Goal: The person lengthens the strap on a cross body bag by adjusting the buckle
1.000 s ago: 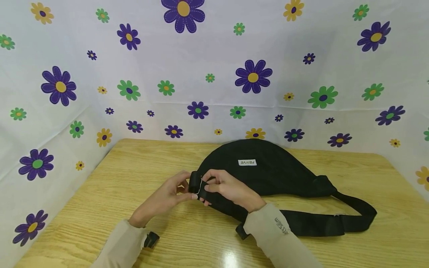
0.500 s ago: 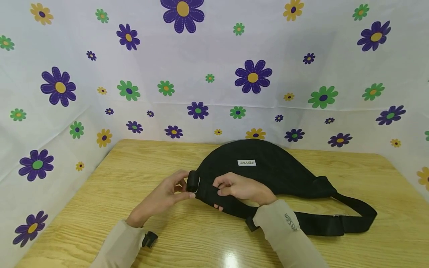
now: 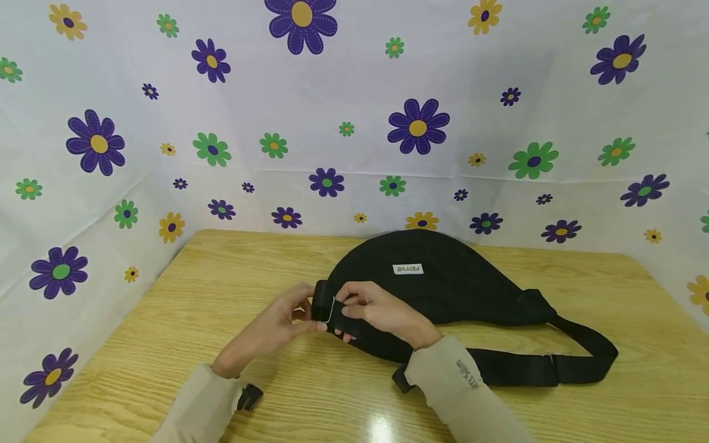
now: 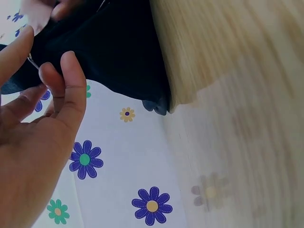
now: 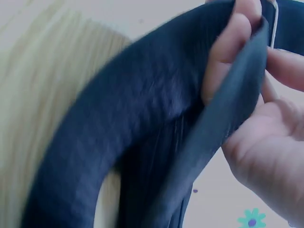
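Note:
A black waist bag (image 3: 437, 289) with a small white label lies on the table. At its left end, a loop of black strap (image 3: 320, 301) passes through a thin metal slider (image 3: 331, 311). My left hand (image 3: 274, 326) holds that loop at the slider, thumb at its lower edge. Just right of the slider, my right hand (image 3: 382, 311) pinches the strap; in the right wrist view, the strap (image 5: 232, 95) passes between its fingers and thumb. Part of the slider is hidden by fingers in the left wrist view.
The rest of the strap (image 3: 509, 368) curves round on the right side of the wooden table (image 3: 232, 264), with a second slider (image 3: 552, 368) on it. A white cloth with flowers (image 3: 354, 92) hangs behind and at the left. Small black pieces sit by both cuffs.
My right hand slid right along the strap, then came back left to the slider. The left hand stayed nearly still. The strap's right-hand bend has shifted slightly left.

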